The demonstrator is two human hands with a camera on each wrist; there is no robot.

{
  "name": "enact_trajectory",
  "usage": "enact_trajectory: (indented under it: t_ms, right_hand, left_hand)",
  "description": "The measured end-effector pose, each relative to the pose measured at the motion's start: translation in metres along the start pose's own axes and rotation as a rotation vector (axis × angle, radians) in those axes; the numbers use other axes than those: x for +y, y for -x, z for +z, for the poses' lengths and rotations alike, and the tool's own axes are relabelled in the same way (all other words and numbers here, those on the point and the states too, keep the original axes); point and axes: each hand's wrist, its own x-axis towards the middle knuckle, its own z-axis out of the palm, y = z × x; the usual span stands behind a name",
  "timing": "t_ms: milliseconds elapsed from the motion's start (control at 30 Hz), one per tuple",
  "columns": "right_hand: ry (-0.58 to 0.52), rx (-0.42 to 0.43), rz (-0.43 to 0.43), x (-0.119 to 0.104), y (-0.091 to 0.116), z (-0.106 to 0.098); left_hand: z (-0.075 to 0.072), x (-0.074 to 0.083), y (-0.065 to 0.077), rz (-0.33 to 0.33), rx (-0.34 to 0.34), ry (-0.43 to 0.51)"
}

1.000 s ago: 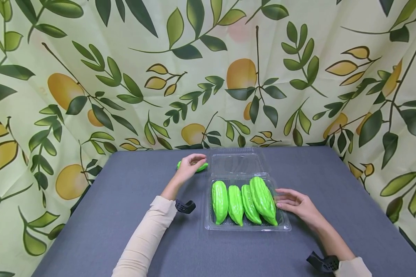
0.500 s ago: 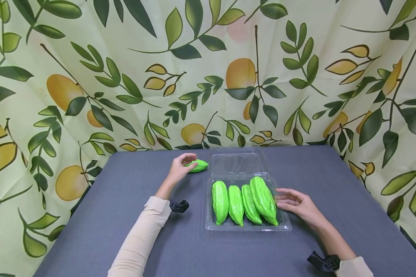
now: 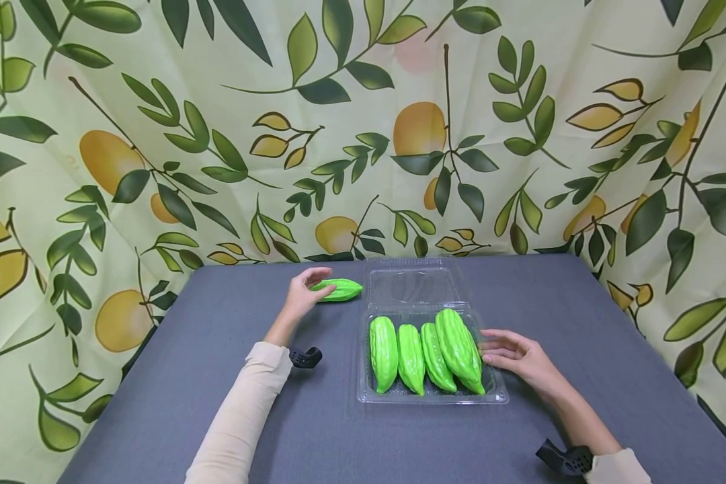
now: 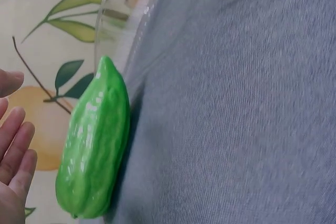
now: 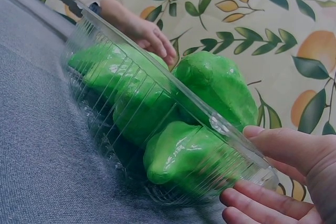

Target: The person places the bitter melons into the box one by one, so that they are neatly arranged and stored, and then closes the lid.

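A glossy green bitter melon (image 3: 342, 290) lies on the table left of a clear plastic clamshell box (image 3: 432, 398). My left hand (image 3: 303, 293) hovers at the melon's left end with relaxed fingers. In the left wrist view, a gap separates the hand (image 4: 14, 148) from the whole melon (image 4: 94, 145). The box's base holds several more bitter melons (image 3: 411, 359) side by side, the rightmost one leaning over its neighbour. At the box's right side, my right hand (image 3: 520, 356) touches the rim and outer wall with nearly straight fingers; the right wrist view shows its thumb (image 5: 286, 142) at the rim.
The box's transparent lid (image 3: 414, 286) stands raised behind the base. A dark grey cloth (image 3: 314, 430) covers the table. Behind its far edge hangs a curtain (image 3: 363, 134) printed with leaves and fruit. Each wrist wears a black camera mount (image 3: 305, 357).
My left hand has drawn back to the left, uncovering more of the bitter melon, which stays in place on the table. The right hand stays at the box.
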Motion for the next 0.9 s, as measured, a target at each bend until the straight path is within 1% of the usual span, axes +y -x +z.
enact_trajectory:
  t_ms: [267, 633, 833, 900]
  right_hand:
    - [-0.004, -0.001, 0.001, 0.0, 0.0, 0.001]
    - [0.023, 0.01, 0.029, 0.0, 0.001, 0.0]
    - [0.024, 0.008, 0.033, 0.0, 0.0, 0.0]
    - [0.025, 0.008, 0.031, 0.0, 0.0, 0.0]
  left_hand:
    - [-0.01, -0.01, -0.002, -0.039, 0.015, -0.012]
    - [-0.015, -0.015, -0.001, -0.091, 0.016, -0.069]
    - [-0.019, -0.021, -0.003, -0.142, 0.019, -0.087]
    - [-0.02, -0.024, -0.004, -0.162, 0.009, -0.085]
